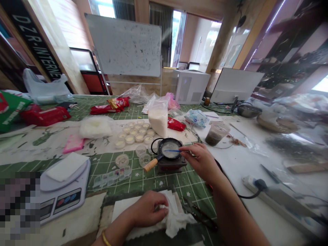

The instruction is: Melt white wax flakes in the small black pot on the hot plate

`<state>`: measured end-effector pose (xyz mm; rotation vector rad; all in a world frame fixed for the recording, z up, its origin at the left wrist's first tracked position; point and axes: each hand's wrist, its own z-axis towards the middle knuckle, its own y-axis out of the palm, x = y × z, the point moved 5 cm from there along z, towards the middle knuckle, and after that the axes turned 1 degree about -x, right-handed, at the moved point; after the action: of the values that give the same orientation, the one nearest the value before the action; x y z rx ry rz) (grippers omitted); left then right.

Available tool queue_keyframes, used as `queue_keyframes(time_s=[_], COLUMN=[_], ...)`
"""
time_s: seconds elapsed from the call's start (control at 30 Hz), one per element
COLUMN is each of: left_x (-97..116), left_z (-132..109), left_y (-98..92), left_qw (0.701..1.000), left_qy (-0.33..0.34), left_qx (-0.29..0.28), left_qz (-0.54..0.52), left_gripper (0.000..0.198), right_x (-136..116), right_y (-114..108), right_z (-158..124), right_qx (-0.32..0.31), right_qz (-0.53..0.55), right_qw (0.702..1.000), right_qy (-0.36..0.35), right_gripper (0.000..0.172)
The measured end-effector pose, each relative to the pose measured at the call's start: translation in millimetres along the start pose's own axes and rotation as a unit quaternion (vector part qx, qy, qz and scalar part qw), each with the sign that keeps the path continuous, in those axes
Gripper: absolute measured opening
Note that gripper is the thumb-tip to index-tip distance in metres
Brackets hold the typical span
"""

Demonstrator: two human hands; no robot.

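My right hand pinches a thin blue stick, whose far end lies in a small black pan with whitish contents. The pan rests on a small dark burner, its wooden handle pointing toward the lower left. Nearer to me, my left hand is closed around a crumpled white tissue, above flat white sheets. Left of the pan are several small round cups with pale contents, and clear cups.
A kitchen scale stands at the left, near a clear pill box. Behind the pan is a bag of white grains. Dark scissors lie by my left hand; a power strip is at the right.
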<state>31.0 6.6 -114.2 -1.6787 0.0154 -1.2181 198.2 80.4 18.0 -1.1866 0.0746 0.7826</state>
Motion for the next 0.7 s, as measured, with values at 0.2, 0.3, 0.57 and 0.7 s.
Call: queue_keyframes(time_s=[0.2, 0.3, 0.57, 0.7], left_x=[-0.6, -0.6, 0.5, 0.7], left_z=[0.0, 0.1, 0.3, -0.2], left_y=[0.6, 0.0, -0.4, -0.4], left_qw=[1.000, 1.000, 1.000, 1.000], left_qy=[-0.003, -0.011, -0.012, -0.004], left_qx=[-0.010, -0.010, -0.009, -0.008], left_qz=[0.004, 0.008, 0.012, 0.000], left_gripper=[0.016, 0.016, 0.018, 0.018], right_x=[4.8, 2.3, 3.9, 9.9], right_y=[-5.8, -1.9, -0.3, -0.7], right_z=[-1.8, -0.9, 0.8, 1.4], right_qx=[0.012, -0.006, 0.007, 0.032], right_qz=[0.004, 0.011, 0.004, -0.049], right_qw=[1.000, 1.000, 1.000, 0.997], right_qy=[0.023, 0.015, 0.019, 0.049], right_gripper=[0.020, 0.020, 0.022, 0.023])
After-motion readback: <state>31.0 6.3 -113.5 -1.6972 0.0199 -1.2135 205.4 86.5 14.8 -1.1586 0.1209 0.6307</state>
